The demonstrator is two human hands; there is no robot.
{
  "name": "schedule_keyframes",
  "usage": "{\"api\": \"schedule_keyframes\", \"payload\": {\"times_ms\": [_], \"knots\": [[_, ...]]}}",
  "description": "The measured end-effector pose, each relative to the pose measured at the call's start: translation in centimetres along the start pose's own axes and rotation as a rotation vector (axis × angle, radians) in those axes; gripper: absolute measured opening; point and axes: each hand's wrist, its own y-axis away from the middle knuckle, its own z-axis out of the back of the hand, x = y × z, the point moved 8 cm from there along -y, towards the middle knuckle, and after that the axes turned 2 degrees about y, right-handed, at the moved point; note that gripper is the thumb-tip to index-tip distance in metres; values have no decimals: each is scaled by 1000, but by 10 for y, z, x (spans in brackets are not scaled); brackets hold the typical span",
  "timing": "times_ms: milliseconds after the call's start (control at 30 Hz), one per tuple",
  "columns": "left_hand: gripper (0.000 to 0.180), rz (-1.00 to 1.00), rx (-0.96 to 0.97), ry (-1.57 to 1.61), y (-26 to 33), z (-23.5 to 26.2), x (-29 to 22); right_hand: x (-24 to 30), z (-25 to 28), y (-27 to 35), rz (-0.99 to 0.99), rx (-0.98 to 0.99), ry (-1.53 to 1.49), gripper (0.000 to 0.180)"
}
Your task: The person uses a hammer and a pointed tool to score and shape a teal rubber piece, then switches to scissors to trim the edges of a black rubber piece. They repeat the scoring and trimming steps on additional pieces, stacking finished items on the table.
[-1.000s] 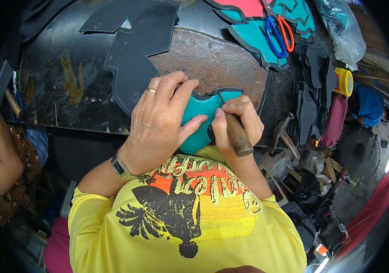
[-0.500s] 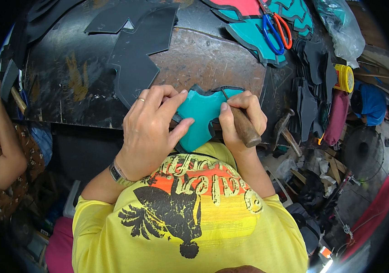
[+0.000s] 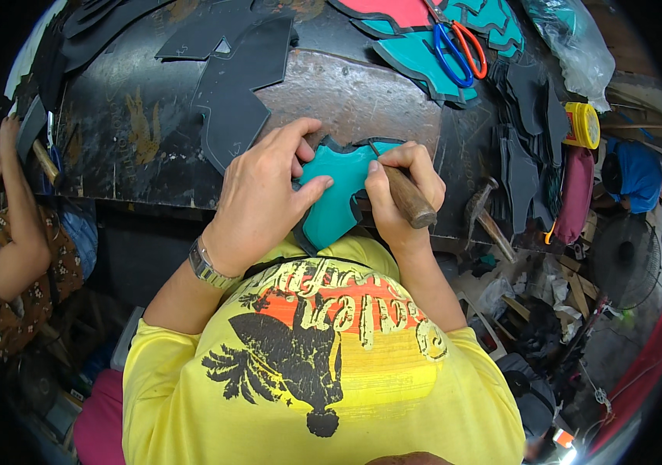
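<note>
A green cut piece [image 3: 338, 190] with a black border lies at the near edge of the work table, its lower end against my shirt. My left hand [image 3: 261, 178] grips its left side, thumb on the green face and fingers curled at the far edge. My right hand [image 3: 403, 186] is closed around the wooden handle of an awl-like tool [image 3: 408, 200]. Its thin metal shaft reaches the black border at the piece's far right edge. The tip's exact contact is too small to tell.
Black cut sheets [image 3: 238, 101] lie ahead on the table. Scissors [image 3: 455, 50] rest on green and pink pieces at far right. A hammer [image 3: 490, 221] and stacked black pieces [image 3: 521, 167] are right. At left, another person's arm [image 3: 25, 217] is near a wooden-handled tool [image 3: 46, 161].
My left fingers have drawn back and curled at the green piece's far left edge. My right hand and the tool have shifted slightly left in view, as has the table's right side.
</note>
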Motion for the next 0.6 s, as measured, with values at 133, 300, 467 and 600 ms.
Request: {"api": "schedule_keyframes", "payload": {"times_ms": [133,300,467,600], "knots": [[45,53,55,46,-6,-1,5,-1,0,2,-9,-4,-11,14],[31,191,138,183,-9,0,17,-2,0,3,3,-7,-25,14],[28,-37,92,-55,-9,-4,-1,0,0,0,9,14,-33,15],[30,-255,-11,-113,-13,-9,-18,-1,4,-5,-44,72,-47,16]]}}
